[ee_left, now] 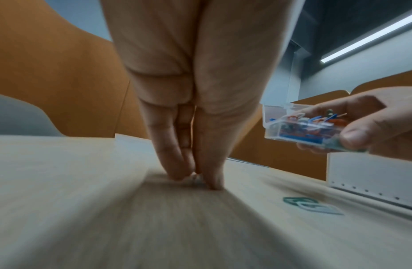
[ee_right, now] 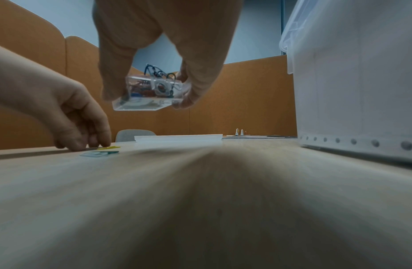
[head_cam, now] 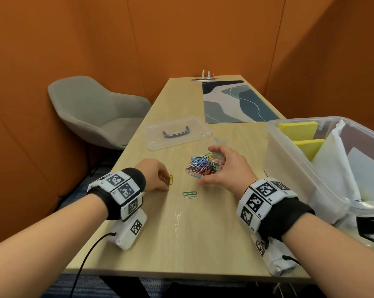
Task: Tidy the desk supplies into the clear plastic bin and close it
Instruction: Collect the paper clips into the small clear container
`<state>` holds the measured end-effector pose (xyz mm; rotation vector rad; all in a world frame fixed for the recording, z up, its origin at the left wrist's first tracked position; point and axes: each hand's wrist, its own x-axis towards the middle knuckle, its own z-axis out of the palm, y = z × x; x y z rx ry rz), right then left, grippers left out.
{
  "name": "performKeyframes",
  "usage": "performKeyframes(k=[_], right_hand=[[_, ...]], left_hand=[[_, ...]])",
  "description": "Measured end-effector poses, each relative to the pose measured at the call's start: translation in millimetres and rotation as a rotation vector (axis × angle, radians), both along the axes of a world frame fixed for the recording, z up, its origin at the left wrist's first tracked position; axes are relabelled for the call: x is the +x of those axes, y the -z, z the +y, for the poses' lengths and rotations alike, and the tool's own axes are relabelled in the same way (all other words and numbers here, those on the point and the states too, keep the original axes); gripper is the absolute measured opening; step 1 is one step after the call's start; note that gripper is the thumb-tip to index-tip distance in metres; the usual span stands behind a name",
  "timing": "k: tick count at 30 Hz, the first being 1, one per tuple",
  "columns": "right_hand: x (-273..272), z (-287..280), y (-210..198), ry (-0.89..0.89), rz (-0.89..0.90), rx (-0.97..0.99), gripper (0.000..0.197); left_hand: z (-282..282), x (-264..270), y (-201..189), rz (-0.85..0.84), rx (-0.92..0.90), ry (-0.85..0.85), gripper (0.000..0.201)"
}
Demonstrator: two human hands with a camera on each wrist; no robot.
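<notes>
The left hand (head_cam: 154,175) reaches forward, palm down, with fingertips (ee_left: 214,183) bunched together and pressed to the surface (head_cam: 181,229) (thumb against forefinger, pinching at a yellow paperclip (head_cam: 171,179)). To the right of that hand, the right hand (head_cam: 229,166) hangs above the surface, its grip curled round a small clear box (ee_right: 151,92), both wrists banded.

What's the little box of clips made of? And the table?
The little box looks like hard, glossy clear plastic: the coloured paper clips show through its walls. The table looks like pale wood with a matte finish and visible grain lines; it may be only a printed laminate.
</notes>
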<state>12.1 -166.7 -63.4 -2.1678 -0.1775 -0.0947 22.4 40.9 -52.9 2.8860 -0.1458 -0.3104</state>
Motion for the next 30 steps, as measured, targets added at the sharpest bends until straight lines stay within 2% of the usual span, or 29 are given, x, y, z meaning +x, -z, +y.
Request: performKeyframes(k=[3,7,9,13,19,24,30], right_hand=[[0,-1,0,0.002,-0.003,-0.004,0.085],[-1,-1,-1,-0.001,-0.011,-0.014,0.085],[-1,-1,-1,-0.001,-0.010,-0.012,0.085],[-1,-1,-1,0.004,-0.011,-0.002,0.085],[-1,-1,0,0.007,-0.016,0.022,0.086],[-2,-1,-1,0.018,-0.027,0.015,0.084],[-1,0,-1,0.027,-0.027,-0.001,0.086]], left_hand=[[-2,5,-1,-0.012,-0.043,-0.063,0.021],[2,13,1,-0.024,-0.080,-0.178,0.016],[-1,15,1,-0.041,-0.076,-0.183,0.019],[-19,10,-1,-0.059,-0.030,-0.061,0.030],[-36,-2,1,-0.085,-0.073,0.118,0.028],[-28,-16,-1,0.055,-0.124,0.238,0.035],[-33,-20,0,0.017,-0.093,0.325,0.023]])
